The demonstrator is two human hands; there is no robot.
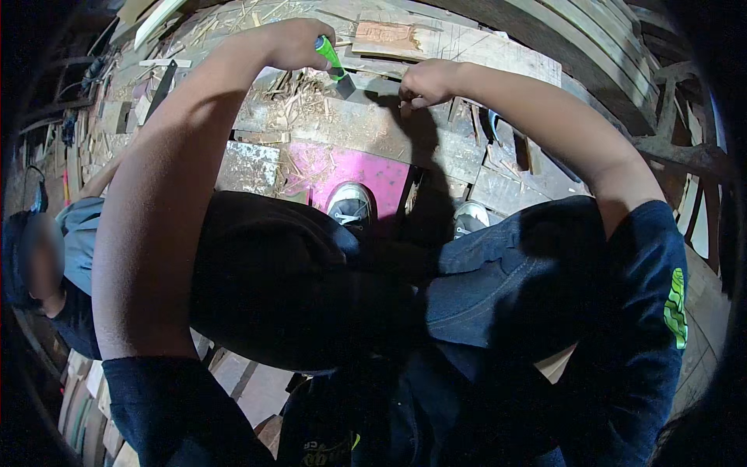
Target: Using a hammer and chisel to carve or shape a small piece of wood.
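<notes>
Although my view reaches both hands, the left hand (pixel 302 44) turns its back to me and hides most of its fingers, so I see only that they are wrapped around a green-handled tool (pixel 331 57). That tool sits at the upper middle of my view, its short dark blade (pixel 345 86) angled down toward the boards; whether the edge touches wood I cannot make out. The right hand (pixel 428 82) is near it, just to the right, fingers curled under; I cannot tell whether they pinch anything. A dark shadow (pixel 426 156) swallows detail below that hand, and my own lens rim blacks out the corners. A blue-and-black object (pixel 493 126) past the right wrist is too small to identify.

The work surface is worn boards (pixel 373 121), littered with pale shavings (pixel 289 109) and splinters. A long plank (pixel 475 53) with a reddish patch lies beyond the hands. Nearer, a pink panel (pixel 383 173) lies partly under the left shoe (pixel 352 205); the right shoe (pixel 471 215) is half hidden by the jeans (pixel 498 288). At far left, another person (pixel 82 233) is partly blocked by the left forearm (pixel 152 226). Heavy timbers (pixel 576 39) curve across the upper right.
</notes>
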